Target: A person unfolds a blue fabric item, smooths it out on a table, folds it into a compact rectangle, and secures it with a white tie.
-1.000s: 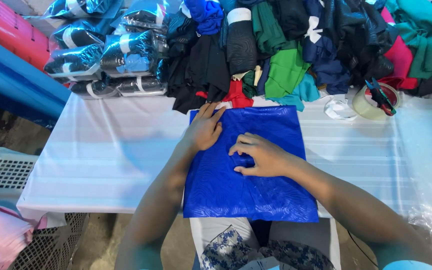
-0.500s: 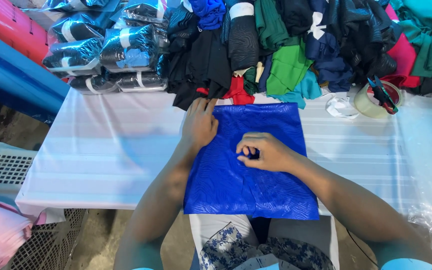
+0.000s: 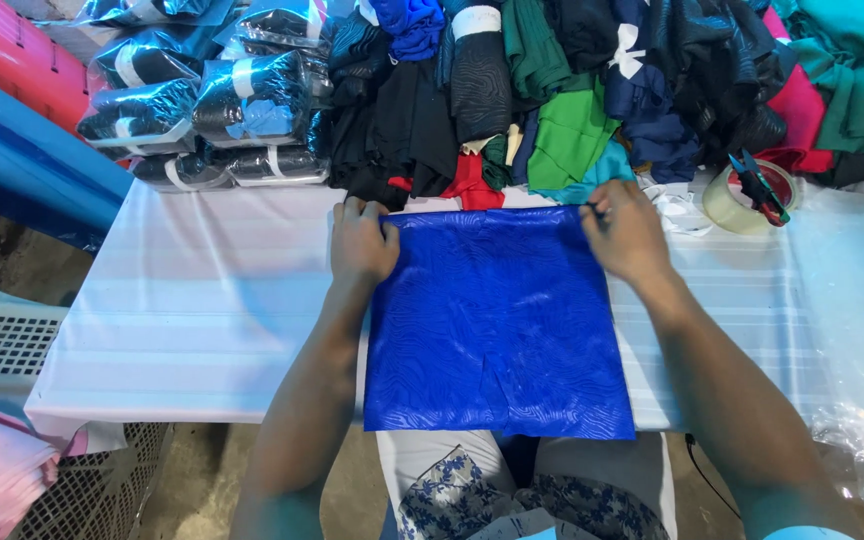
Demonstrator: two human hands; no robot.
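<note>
Left hand (image 3: 360, 243) and right hand (image 3: 627, 236) each pinch a far corner of the blue cloth (image 3: 497, 320), lying flat at frame centre on the table (image 3: 202, 300). Folding looks begun, likely more folds to go.

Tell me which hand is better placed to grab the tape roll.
Right. The right hand sits at the blue cloth's far right corner, close to the tape roll; the left hand is across the cloth.

Likely garment packing workshop, heaped folded clothes (image 3: 572, 90), bagged bundles (image 3: 202, 110), tape roll (image 3: 742, 200)
</note>
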